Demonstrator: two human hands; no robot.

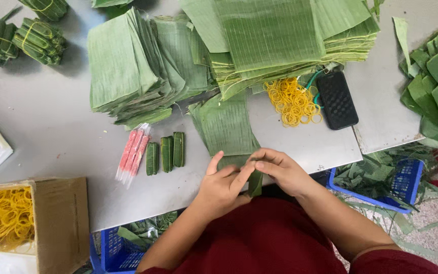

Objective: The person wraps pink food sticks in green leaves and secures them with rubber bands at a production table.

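- The leaf strip (254, 181) is a narrow, dark green piece of banana leaf, folded lengthwise, glossy, with fine ribs along it.
- It sits at the near edge of the bench (51, 132), about the middle of that edge, its lower end hanging just past the edge.
- The left hand (221, 187) pinches the strip: thumb raised, forefinger pressed against the strip's upper part, the other fingers curled in. Its grip is closed on the strip.
- The right hand (280, 170) meets it from the other side, fingertips laid on the strip's top and touching the left forefinger. Its grip is likewise closed on the strip.
- Just behind the hands lies a flat leaf sheet (224, 124), pale green, its near end under the fingers.
- Left of the hands, three rolled leaf packets (166, 153) stand side by side, and beside them a clear pack of red sticks (133, 152).
- Towards the far edge rise stacks of cut leaves (128, 66).
- A heap of yellow bands (291, 100) and a black phone (336, 99) lie near the right edge.
- A carton (59, 220) with more yellow bands is at the near left corner.
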